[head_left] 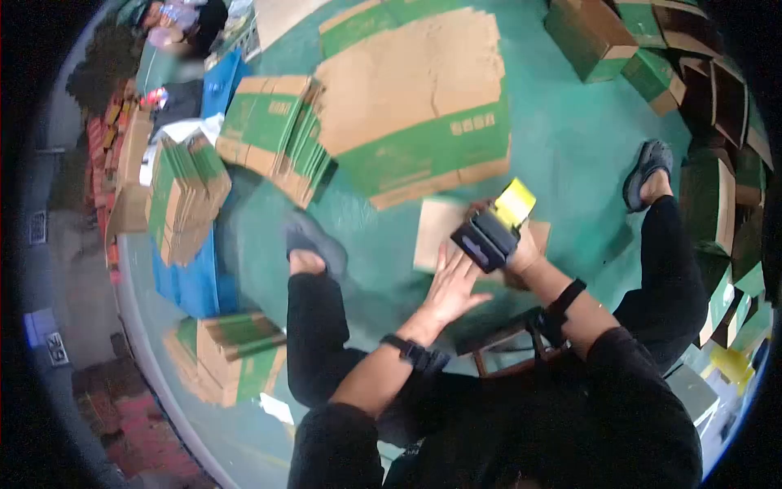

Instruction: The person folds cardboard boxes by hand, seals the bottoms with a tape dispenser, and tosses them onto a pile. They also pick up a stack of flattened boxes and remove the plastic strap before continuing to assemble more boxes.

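My right hand (528,251) is closed around a black tape dispenser (487,241) that carries a roll of yellow tape (515,204). Beneath the dispenser is a brown cardboard box (430,235), partly covered by my hands. My left hand (453,292) lies flat with its fingers spread, fingertips at the box and right beside the dispenser. Both hands are in front of me, between my knees.
Flattened green-and-brown cartons (411,98) are stacked on the green floor ahead. More folded cartons (273,122) stand to the left, near a blue bin (191,281). Boxes (590,41) line the right side. Another person (183,24) sits at the far left.
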Demonstrator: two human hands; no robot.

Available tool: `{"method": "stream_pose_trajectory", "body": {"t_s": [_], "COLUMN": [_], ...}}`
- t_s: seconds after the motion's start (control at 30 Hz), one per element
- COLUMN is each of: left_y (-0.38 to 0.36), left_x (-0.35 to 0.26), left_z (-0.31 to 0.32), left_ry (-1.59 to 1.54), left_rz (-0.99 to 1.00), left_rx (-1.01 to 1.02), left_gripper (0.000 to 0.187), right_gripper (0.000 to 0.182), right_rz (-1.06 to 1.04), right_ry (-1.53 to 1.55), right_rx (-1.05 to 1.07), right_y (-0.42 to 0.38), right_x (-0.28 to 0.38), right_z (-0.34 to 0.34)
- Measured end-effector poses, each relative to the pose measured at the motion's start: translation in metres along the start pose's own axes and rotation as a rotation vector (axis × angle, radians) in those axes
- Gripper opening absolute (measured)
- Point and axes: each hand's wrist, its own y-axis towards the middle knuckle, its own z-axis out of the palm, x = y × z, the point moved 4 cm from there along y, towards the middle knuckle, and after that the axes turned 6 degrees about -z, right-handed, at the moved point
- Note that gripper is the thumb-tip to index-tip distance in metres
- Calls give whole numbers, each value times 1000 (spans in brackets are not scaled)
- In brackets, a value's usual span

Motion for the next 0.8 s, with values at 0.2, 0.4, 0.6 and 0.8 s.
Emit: {"method": "stream_pose_trajectory", "body": {"t_s": [0.2, 0.4, 0.6, 0.8], "left_y": [2, 6, -3, -3], "left_x": [9, 8, 1, 11], "left_z": [4, 14, 11, 22], "left_ry": [125, 68, 57, -107], "left_rz": [98, 116, -11, 3], "left_rx": [-89, -241, -206, -211], "left_gripper": [64, 75, 74, 44], "right_gripper": [44, 55, 38, 42], "right_rz": [-542, -421, -119, 108], "right_ry": [-1287, -1000, -770, -1026], "right_rx": [310, 499, 523, 778], "right_y": [18, 72, 131, 171], "right_x": [17, 204, 178, 107], "right_z": [-23, 12, 73, 183]}}
